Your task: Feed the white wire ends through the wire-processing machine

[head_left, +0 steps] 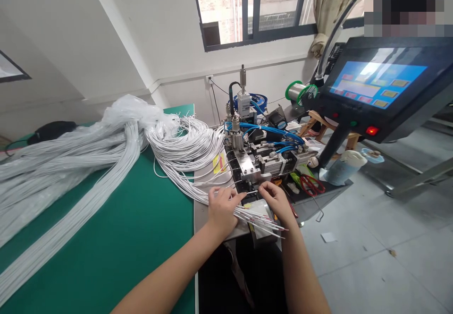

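Observation:
A thick bundle of thin white cables (184, 186) curves from the table to the front of a bench machine (262, 158). Over its near end lies my left hand (223, 207), its thumb and fingers closed on a white cable (252, 192). My right hand (274, 198) pinches the same cable near its tip, just in front of the machine's metal block. Below both hands the loose cable ends (262, 220) fan out to the right, some with reddish tips, over a metal surface. The fingertips partly hide the cable's end.
More white cables in clear plastic (127, 111) lie on the green table (152, 257) at left. A lit control screen (378, 85) stands at right. Behind the machine is a green wire spool (300, 92). Red-handled scissors (312, 185) and a plastic jug (343, 167) are at right.

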Action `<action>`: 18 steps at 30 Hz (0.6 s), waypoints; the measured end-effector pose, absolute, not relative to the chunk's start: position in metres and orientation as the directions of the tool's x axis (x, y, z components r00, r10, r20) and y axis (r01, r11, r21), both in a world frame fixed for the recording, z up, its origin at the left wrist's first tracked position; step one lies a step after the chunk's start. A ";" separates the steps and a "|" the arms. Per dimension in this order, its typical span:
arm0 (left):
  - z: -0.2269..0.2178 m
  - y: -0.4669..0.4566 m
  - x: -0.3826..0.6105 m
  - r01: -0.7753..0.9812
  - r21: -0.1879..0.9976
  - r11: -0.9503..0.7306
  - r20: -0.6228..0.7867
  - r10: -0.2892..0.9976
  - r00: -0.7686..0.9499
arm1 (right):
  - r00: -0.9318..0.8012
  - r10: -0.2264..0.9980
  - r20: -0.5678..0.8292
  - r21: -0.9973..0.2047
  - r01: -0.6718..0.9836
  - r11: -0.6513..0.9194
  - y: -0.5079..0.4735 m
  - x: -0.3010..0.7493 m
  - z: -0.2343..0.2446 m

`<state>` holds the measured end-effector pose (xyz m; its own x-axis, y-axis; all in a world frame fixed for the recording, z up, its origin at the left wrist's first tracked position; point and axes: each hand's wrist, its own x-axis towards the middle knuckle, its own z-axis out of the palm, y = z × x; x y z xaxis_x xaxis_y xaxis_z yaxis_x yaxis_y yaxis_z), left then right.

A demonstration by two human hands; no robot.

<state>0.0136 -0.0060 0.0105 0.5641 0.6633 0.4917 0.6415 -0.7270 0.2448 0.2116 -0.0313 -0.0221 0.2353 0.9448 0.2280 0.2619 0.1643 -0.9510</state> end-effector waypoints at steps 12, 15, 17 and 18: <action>0.010 -0.006 0.014 0.653 0.253 -0.714 0.484 0.678 0.554 | 0.220 0.975 -0.023 -0.996 -0.089 -0.003 -0.025 0.206 -0.027; 0.009 -0.005 0.014 0.649 0.259 -0.715 0.472 0.680 0.561 | 0.208 0.975 -0.082 -0.983 -0.180 -0.045 -0.024 0.205 -0.029; 0.009 -0.004 0.014 0.647 0.264 -0.715 0.470 0.682 0.561 | 0.214 0.973 -0.083 -0.980 -0.194 -0.041 -0.025 0.205 -0.031; 0.009 -0.004 0.014 0.649 0.265 -0.713 0.474 0.682 0.556 | 0.220 0.973 -0.075 -0.982 -0.188 -0.033 -0.026 0.205 -0.032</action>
